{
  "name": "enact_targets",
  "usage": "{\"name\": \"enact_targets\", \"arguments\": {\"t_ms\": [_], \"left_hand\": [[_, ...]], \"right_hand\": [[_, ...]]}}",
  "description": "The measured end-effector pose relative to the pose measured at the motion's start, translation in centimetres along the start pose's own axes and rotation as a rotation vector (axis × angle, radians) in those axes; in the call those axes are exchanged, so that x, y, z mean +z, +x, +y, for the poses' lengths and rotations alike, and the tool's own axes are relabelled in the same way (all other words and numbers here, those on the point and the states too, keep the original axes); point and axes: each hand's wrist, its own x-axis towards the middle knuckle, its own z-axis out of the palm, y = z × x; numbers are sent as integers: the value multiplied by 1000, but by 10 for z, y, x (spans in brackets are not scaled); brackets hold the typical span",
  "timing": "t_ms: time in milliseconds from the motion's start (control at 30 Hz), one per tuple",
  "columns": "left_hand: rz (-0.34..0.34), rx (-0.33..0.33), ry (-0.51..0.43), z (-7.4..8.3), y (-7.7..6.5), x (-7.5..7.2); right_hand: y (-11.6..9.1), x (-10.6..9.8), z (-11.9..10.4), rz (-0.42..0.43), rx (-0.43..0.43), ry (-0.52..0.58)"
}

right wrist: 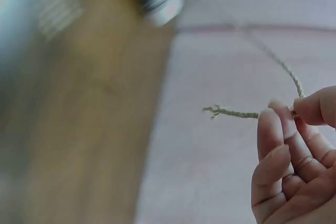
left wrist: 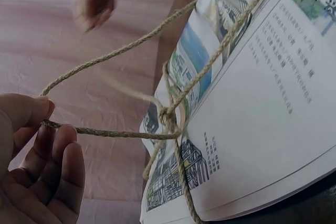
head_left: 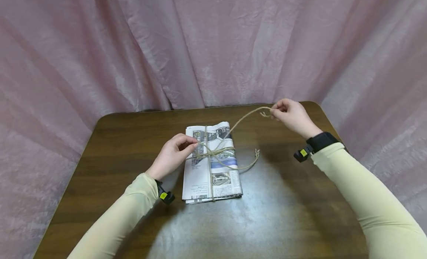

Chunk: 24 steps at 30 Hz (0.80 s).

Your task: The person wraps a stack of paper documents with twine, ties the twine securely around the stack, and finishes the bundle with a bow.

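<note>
A folded stack of newspapers (head_left: 197,181) lies on the table, with twine (head_left: 209,170) running around it lengthwise and crosswise and meeting in a knot near the middle. My left hand (head_left: 175,153) pinches a bend of the twine between thumb and fingers at the stack's left side; the left wrist view shows this loop (left wrist: 113,134) leading back to the knot. Off to the upper right, my right hand (head_left: 293,116) pinches one twine end, raised above the table. Its short frayed tip (right wrist: 223,111) sticks out past the fingers. The other frayed end (head_left: 257,155) lies right of the stack.
The brown wooden table (head_left: 133,140) has rounded back corners. Pink curtains (head_left: 233,47) hang close behind it and at both sides. A black band with a small camera (head_left: 301,154) sits on the right wrist, and a similar camera (head_left: 166,197) on the left.
</note>
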Motion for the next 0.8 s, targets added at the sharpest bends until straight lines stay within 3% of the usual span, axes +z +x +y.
{"name": "enact_targets", "arguments": {"t_ms": [167,300,400,567,700,800], "left_hand": [[-12,10,-19,3,-2,8],[-20,25,-47,6,-3,14],[-32,42,-53,7,-1,20],[-45,56,-45,8,0,26],[-49,56,-39,8,2,28],[-54,56,-41,8,4,29]], "right_hand": [[48,28,-62,-43,-79,213],[76,58,-105,-93,-169,260],[90,80,-124,-137,-197,290],[101,117,-130,-237,-203,265],[101,137,-114,-311,-174,177],[97,141,-98,-348,-135,158]]}}
